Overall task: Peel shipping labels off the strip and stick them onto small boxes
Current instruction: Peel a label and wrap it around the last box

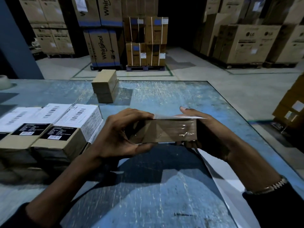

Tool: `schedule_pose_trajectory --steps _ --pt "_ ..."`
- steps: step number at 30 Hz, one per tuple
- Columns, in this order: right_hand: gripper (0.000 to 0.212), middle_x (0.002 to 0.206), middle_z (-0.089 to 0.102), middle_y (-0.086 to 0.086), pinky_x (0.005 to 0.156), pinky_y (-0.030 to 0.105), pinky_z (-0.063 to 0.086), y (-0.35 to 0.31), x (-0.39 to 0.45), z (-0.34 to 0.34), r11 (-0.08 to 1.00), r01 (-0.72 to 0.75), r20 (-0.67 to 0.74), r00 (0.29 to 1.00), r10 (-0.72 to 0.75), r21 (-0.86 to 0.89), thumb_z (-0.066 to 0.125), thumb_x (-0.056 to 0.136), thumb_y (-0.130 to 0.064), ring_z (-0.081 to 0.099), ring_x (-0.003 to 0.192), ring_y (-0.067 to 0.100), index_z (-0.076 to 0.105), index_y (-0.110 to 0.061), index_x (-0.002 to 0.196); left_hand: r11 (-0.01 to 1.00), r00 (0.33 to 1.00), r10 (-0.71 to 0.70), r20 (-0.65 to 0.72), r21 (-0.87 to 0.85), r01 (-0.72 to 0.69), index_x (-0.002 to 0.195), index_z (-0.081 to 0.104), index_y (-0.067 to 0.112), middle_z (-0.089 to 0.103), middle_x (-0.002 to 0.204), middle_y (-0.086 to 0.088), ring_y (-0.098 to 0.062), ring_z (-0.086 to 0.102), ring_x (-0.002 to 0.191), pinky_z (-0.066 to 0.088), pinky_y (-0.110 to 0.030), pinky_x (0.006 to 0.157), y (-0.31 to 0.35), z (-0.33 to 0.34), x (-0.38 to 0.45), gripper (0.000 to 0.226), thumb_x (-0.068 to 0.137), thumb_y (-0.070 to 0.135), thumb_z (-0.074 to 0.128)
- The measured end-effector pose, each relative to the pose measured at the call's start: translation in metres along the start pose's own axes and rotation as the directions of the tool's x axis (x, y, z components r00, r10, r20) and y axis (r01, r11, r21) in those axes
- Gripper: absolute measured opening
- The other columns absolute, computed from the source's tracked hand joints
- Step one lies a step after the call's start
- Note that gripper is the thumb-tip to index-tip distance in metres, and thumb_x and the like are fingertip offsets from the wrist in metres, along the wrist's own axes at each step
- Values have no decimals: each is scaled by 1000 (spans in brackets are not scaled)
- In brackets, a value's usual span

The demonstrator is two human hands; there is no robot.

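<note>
Over the scuffed blue table (pixel 164 99) a person holds a small brown box (pixel 164 130) up in the air between both hands, its taped side turned toward the camera. The left hand (pixel 118 137) grips the box's left end, fingers curled over the top edge and thumb underneath. The right hand (pixel 207 134) grips the right end, thumb stretched flat along the top, where a white shipping label (pixel 179 117) lies on the upper face; its right corner sticks out a little past the box edge. A metal watch (pixel 269 186) sits on the right wrist. A pale strip of backing paper (pixel 218 176) runs along the table under the right forearm toward the near edge. To the left, touching one another, stand several labelled boxes (pixel 65 127), each with a white barcode label on top and a black sticker on the near side. Farther back on the table two plain boxes (pixel 105 86) are stacked one on the other. Beyond the table, tall appliance cartons (pixel 103 46) stand on pallets on the warehouse floor.
</note>
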State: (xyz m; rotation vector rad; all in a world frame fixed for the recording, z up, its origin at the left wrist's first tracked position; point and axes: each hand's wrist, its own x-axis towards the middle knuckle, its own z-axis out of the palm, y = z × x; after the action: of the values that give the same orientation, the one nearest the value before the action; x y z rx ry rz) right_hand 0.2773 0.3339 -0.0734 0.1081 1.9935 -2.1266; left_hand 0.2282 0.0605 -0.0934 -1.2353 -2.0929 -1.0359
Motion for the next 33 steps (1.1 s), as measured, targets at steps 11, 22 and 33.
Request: schedule_pose_trajectory --steps 11,22,33 --pt "61 132 75 14 98 32 59 6 -2 -28 938 317 307 915 -263 -141 88 73 0 72 124 29 75 -16 131 883 923 -359 136 -271 383 121 77 18 79 114 16 -3 74 110 54 -14 92 12 -6 0 61 64 25 97" --pt "62 126 79 8 99 34 61 3 -5 -21 866 436 235 893 -384 -244 87 74 6 74 120 26 71 -10 132 712 803 -556 213 -376 593 108 81 23 79 110 13 -1 73 105 54 -12 84 21 -11 9 48 61 25 94" --pt "46 120 79 15 96 42 62 13 0 -4 873 455 179 886 -427 -173 95 73 -9 76 115 35 83 -16 116 601 752 -544 374 -452 659 88 79 9 77 89 -7 -17 76 85 56 -21 70 26 -18 10 20 72 6 90"
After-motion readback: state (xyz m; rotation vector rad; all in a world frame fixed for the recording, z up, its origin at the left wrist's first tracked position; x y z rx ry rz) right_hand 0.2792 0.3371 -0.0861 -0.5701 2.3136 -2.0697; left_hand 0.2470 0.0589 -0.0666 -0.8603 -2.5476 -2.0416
